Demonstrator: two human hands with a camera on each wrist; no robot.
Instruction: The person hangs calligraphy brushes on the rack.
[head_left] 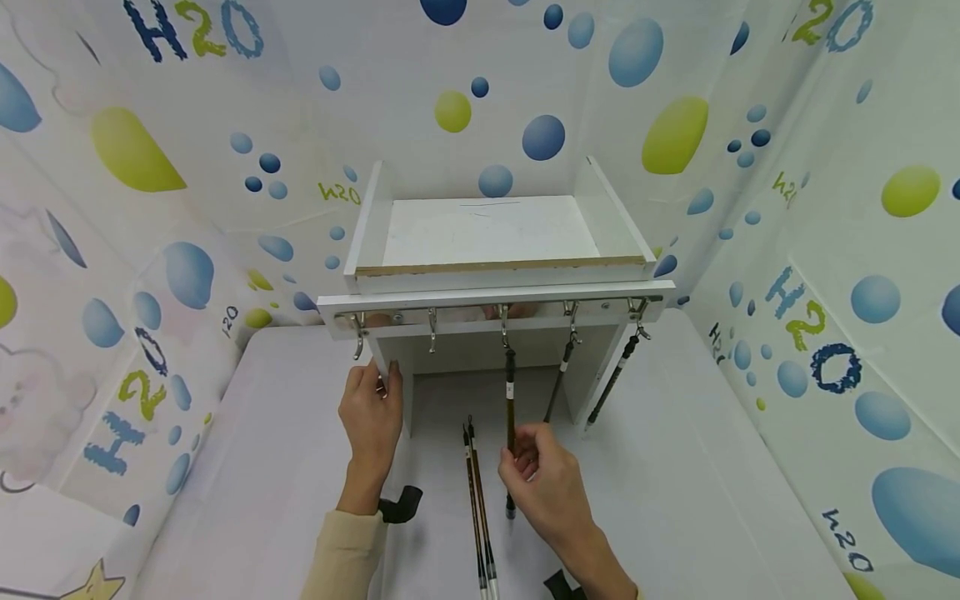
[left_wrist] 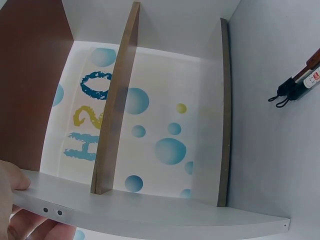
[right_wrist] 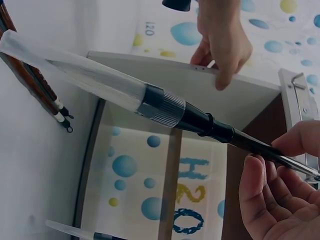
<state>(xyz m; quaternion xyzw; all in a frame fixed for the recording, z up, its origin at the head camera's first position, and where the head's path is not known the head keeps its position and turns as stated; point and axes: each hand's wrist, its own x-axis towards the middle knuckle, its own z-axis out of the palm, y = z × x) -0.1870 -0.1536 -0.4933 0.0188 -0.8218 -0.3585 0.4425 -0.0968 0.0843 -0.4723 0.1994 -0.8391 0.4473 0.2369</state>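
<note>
A white shelf unit (head_left: 495, 277) stands at the centre with a row of metal hooks along its front. On the middle hook hangs a calligraphy brush (head_left: 510, 379), its bristles under a clear cap in the right wrist view. My right hand (head_left: 551, 483) pinches this brush's handle between thumb and fingers. With thumb inside and fingers outside, my left hand (head_left: 373, 421) grips the front edge of the left side panel (left_wrist: 150, 212). Two other brushes (head_left: 617, 379) hang from hooks on the right.
Two more brushes (head_left: 480, 508) lie on the white tabletop (head_left: 720, 500) in front of the shelf. A bare hook (head_left: 432, 329) is left of the middle one. Bubble-printed sheeting (head_left: 495, 83) covers the walls behind and beside the shelf.
</note>
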